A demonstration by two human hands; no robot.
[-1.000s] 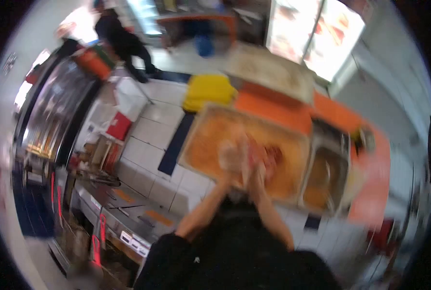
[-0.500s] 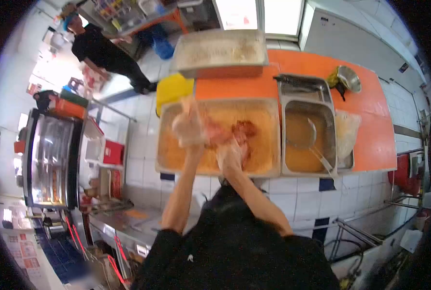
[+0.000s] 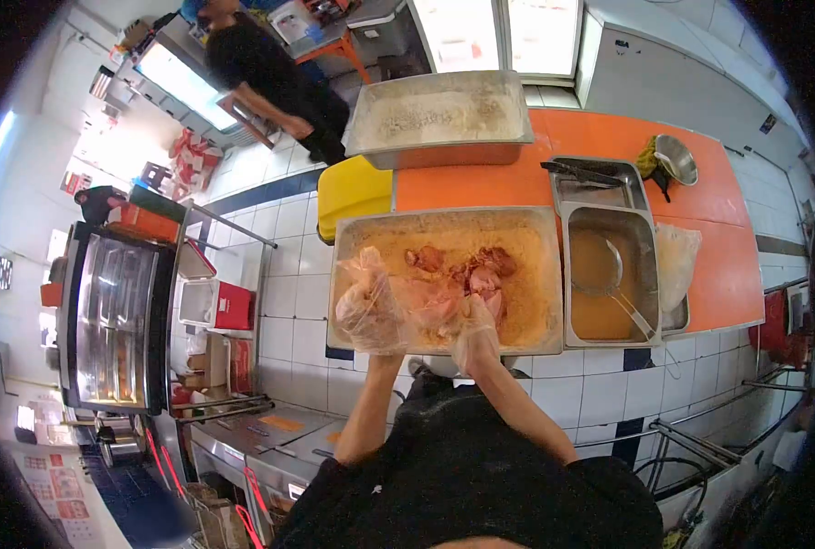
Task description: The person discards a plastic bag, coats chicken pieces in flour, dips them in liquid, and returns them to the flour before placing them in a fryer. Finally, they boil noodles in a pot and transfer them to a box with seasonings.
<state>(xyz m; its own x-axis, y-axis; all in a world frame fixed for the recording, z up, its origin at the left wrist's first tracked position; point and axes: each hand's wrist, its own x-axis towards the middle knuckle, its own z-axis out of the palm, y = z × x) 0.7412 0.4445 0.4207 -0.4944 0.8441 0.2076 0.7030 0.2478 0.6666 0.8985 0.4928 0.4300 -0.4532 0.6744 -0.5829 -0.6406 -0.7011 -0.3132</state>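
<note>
A long metal tray (image 3: 540, 252) with an orange-tan layer of breading stands before me. Reddish raw meat pieces, apparently chicken (image 3: 485, 285), lie in its middle. My right hand (image 3: 474, 340), in a clear plastic glove, is at the tray's near side with its fingers closed on the edge of one piece. My left hand (image 3: 367, 311), also in a loose clear glove, is over the tray's left end with its fingers curled. Glare on the plastic hides what it holds. Between the hands lies a larger pale-pink piece (image 3: 430, 306). Another small piece (image 3: 424, 258) rests farther back.
Right of the tray, a metal pan (image 3: 600, 311) contains brownish liquid and a strainer (image 3: 598, 265). Behind are a deep flour-dusted tray (image 3: 449, 151), tongs (image 3: 581, 174) and a metal bowl (image 3: 675, 160). A yellow bin (image 3: 353, 197) stands left. A co-worker (image 3: 270, 78) is at the back left.
My view has shifted, so the table sits lower and farther right. My left hand has come down nearer the tray. The co-worker has moved right.
</note>
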